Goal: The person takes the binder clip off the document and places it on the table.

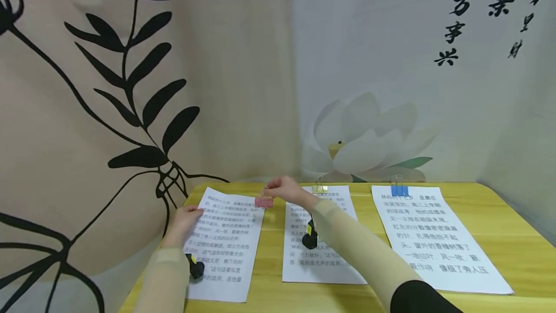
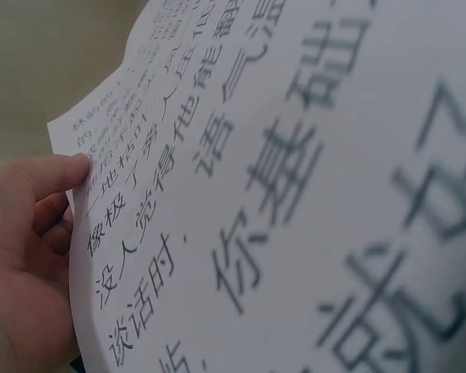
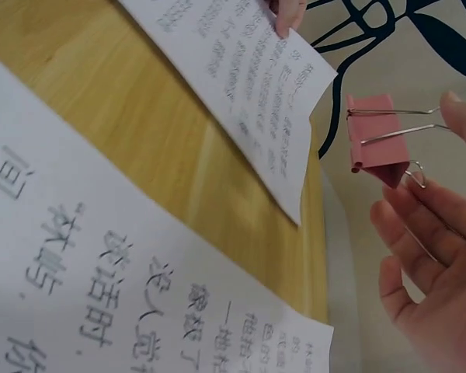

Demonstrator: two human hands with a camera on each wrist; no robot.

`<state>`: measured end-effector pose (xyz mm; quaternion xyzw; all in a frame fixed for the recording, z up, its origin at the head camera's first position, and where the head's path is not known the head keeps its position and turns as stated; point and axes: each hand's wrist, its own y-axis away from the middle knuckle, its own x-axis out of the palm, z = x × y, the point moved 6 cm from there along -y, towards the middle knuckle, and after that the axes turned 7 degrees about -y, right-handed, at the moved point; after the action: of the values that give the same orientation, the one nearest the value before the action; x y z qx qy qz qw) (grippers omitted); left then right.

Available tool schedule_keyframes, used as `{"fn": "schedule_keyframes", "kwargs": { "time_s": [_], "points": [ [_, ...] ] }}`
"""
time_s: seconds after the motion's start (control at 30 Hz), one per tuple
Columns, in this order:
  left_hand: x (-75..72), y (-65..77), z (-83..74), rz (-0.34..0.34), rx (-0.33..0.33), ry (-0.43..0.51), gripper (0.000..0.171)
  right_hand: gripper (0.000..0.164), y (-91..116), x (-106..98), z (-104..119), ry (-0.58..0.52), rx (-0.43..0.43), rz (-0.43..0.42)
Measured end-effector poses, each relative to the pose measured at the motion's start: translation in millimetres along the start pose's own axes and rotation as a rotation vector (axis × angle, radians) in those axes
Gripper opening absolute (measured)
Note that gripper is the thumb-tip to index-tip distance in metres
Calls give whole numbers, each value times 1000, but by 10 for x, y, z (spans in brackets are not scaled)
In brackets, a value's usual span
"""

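My left hand point(image 1: 183, 223) pinches the left edge of a printed sheet of paper point(image 1: 221, 245), thumb on the printed face. That edge lifts and bends in the left wrist view, with the thumb point(image 2: 58, 172) on top and curled fingers behind it. Close to the sheet's top right corner, my right hand point(image 1: 286, 190) holds a pink binder clip point(image 1: 263, 202) by its wire handles, between thumb and fingers. In the right wrist view the clip point(image 3: 377, 132) hangs apart from the paper, and whether its mouth is parted I cannot tell.
A middle printed sheet point(image 1: 299, 255) lies under my right forearm, with a yellow binder clip point(image 1: 319, 189) on its top edge. Farther right, another sheet point(image 1: 438, 240) carries a blue binder clip point(image 1: 399, 191). The wooden table point(image 1: 269, 274) ends at a patterned curtain point(image 1: 243, 86).
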<state>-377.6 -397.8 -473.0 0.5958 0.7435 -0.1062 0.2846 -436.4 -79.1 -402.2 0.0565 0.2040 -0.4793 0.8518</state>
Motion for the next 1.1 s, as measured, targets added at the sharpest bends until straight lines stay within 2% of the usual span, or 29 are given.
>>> {"fn": "schedule_keyframes", "kwargs": {
  "time_s": [0.1, 0.27, 0.5, 0.63, 0.9, 1.1],
  "points": [
    [-20, -81, 29, -19, -18, -43, 41, 37, 32, 11, -55, 14, 20, 16],
    [-73, -161, 48, -93, -42, -100, 42, 35, 75, 74, -138, 56, 42, 55],
    [-101, -178, -4, -217, 7, -155, 40, 31, 143, 133, -222, 93, 62, 85],
    [-74, -210, 30, -213, -16, -140, 41, 29, 165, 177, -297, 91, 77, 109],
    [-82, -258, 41, -208, -17, -193, 43, 38, 186, 216, -357, 79, 107, 128],
    [-78, -252, 41, -186, -10, -193, 45, 40, 167, 222, -412, 91, 135, 131]
  ]
}}
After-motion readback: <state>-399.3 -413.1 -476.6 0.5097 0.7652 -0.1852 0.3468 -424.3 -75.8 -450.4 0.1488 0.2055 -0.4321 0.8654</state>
